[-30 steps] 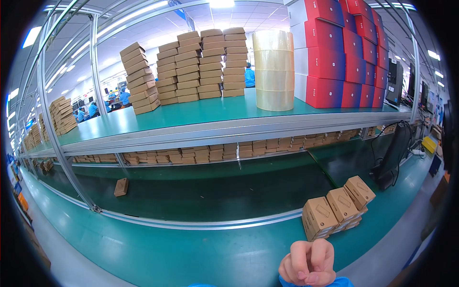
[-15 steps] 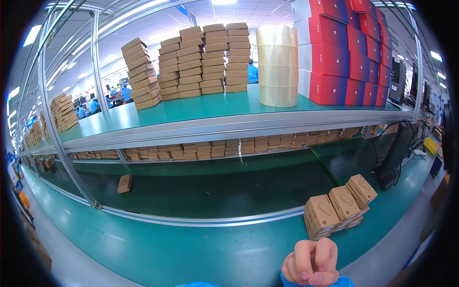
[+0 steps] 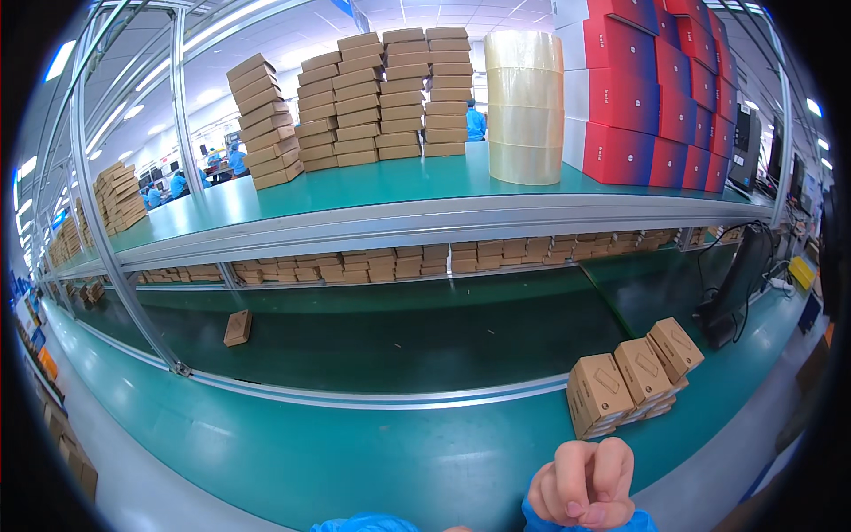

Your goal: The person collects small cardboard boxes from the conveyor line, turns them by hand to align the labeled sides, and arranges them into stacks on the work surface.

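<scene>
Resting at the near edge of the green surface [image 3: 355, 461]: right hand [image 3: 585, 483], fingers curled shut, holding nothing visible. Small brown cardboard boxes [image 3: 634, 377] stacked just beyond it, apart. Left hand not in view.

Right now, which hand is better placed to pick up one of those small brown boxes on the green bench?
Right. The right hand, curled shut and empty, sits just below the small brown boxes. Of the left hand, only a blue sleeve shows at the lower edge.

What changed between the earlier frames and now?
Almost nothing. The right hand stays curled in a loose fist at the lower edge, holding nothing visible. The brown boxes on the green bench have not moved. The view shifted slightly, no more.
</scene>
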{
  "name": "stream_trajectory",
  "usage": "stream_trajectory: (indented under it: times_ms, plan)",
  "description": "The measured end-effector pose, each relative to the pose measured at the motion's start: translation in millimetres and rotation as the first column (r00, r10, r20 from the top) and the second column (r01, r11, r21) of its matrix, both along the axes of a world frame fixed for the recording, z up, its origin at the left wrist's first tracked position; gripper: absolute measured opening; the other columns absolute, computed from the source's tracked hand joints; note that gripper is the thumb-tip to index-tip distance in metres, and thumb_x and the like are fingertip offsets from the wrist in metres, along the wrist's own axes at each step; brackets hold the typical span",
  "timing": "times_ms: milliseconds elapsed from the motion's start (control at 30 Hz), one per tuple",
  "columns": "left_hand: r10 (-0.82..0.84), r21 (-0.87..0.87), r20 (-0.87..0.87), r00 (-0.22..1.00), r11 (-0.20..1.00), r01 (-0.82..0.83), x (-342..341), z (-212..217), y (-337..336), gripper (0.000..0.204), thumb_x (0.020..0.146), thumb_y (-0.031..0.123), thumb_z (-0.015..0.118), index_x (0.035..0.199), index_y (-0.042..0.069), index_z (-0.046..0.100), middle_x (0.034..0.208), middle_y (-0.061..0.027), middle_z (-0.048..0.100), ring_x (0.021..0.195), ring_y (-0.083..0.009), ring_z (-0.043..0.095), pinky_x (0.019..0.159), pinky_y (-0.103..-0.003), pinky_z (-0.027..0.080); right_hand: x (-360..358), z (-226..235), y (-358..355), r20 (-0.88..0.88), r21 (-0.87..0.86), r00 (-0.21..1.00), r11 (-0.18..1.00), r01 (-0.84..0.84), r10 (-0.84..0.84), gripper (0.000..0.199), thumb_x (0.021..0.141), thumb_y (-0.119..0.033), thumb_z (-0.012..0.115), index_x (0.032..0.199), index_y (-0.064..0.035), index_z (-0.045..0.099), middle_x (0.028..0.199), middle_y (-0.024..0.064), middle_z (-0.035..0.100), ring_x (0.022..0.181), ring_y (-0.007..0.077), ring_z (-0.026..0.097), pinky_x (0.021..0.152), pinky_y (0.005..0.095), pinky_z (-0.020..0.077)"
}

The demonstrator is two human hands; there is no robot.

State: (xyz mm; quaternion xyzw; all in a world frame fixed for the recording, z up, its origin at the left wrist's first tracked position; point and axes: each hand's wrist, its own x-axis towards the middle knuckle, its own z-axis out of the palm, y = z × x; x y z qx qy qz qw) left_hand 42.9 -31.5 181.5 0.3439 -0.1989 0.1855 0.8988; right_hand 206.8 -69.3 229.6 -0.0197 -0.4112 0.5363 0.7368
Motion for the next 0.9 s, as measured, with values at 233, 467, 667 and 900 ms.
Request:
stream_trajectory:
  times_ms: [233, 467, 667, 900]
  plan:
    - [-0.002, 0.388, 0.163, 0.987, 0.919, -0.062, 12, -4, 29, 0.036, 0.094, 0.03, 0.072, 0.085, -0.002, 0.059, 0.082, -0.0125, 0.059, 0.071, -0.023, 0.049, 0.067, -0.04, 0.041, -2, -1, 2, 0.006, 0.003, 1.0, 1.0, -0.002, 0.002, 0.032, 0.079, 0.006, 0.072, 0.077, -0.0107, 0.045, 0.083, 0.0083, 0.053, 0.058, 0.0116, 0.045, 0.054, 0.0252, 0.0363]
    - [0.063, 0.019, -0.016, 0.998, 0.998, -0.063, 3, 6, -1, 0.035, 0.093, 0.029, 0.073, 0.083, -0.002, 0.059, 0.081, -0.0123, 0.059, 0.07, -0.0227, 0.049, 0.066, -0.039, 0.041, 1, 0, 1, 0.01, -0.017, 1.0, 1.0, 0.004, -0.004, 0.032, 0.079, 0.005, 0.073, 0.078, -0.0109, 0.045, 0.083, 0.0083, 0.054, 0.058, 0.0113, 0.045, 0.055, 0.0255, 0.0365]
    - [0.063, 0.047, 0.012, 0.998, 0.997, -0.064, 1, 8, 2, 0.036, 0.09, 0.03, 0.076, 0.083, -0.001, 0.059, 0.081, -0.0119, 0.059, 0.07, -0.0222, 0.049, 0.065, -0.038, 0.041, 1, -3, 8, 0.04, 0.025, 0.999, 1.0, -0.019, 0.018, 0.031, 0.08, 0.006, 0.072, 0.078, -0.0114, 0.046, 0.084, 0.0078, 0.054, 0.06, 0.011, 0.047, 0.054, 0.0244, 0.038]
    - [-0.019, 0.054, 0.086, 0.996, 0.998, 0.015, 18, 6, 11, 0.035, 0.09, 0.028, 0.077, 0.084, -0.002, 0.058, 0.08, -0.0118, 0.058, 0.069, -0.0229, 0.049, 0.064, -0.039, 0.041, 8, 4, -8, 0.052, 0.07, 0.996, 0.995, 0.07, -0.074, 0.031, 0.079, 0.005, 0.073, 0.077, -0.0114, 0.046, 0.083, 0.0074, 0.054, 0.06, 0.011, 0.048, 0.053, 0.0236, 0.0388]
